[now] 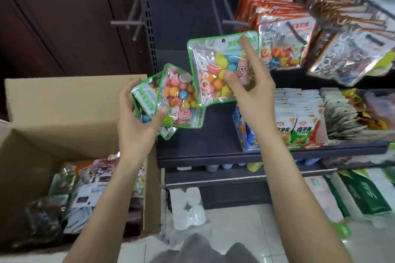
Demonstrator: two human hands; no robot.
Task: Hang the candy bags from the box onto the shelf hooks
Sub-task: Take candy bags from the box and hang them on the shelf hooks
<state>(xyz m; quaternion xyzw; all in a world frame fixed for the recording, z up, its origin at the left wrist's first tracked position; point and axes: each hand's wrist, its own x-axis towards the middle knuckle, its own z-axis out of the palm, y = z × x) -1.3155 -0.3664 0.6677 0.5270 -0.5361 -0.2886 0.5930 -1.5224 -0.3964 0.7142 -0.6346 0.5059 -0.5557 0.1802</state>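
a clear, green-edged candy bag (215, 70) is held up by the right hand (252, 89), thumb pinching, forefinger straight, just below the grey shelf hooks (233, 22). more green-edged bags (177, 100) are gripped in the left hand (136, 117), fingers curled, above the open cardboard box (64, 113).

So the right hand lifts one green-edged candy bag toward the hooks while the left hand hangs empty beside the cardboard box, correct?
Not quite. In the head view the left hand is not empty: it grips a bunch of green-edged candy bags above the cardboard box. The right hand does lift one green-edged candy bag toward the hooks.
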